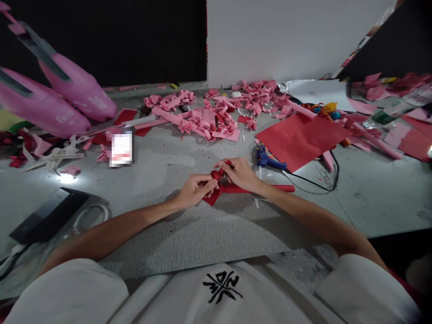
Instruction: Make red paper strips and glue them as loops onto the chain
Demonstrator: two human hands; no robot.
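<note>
As the left hand (201,186) and right hand (241,173) pinch a folded red paper piece (216,175) midway between the worktop's (189,245) front and back edges, uneven tugging could tear it, while careless pressing could flatten the red paper tube (282,188) beside it.
</note>
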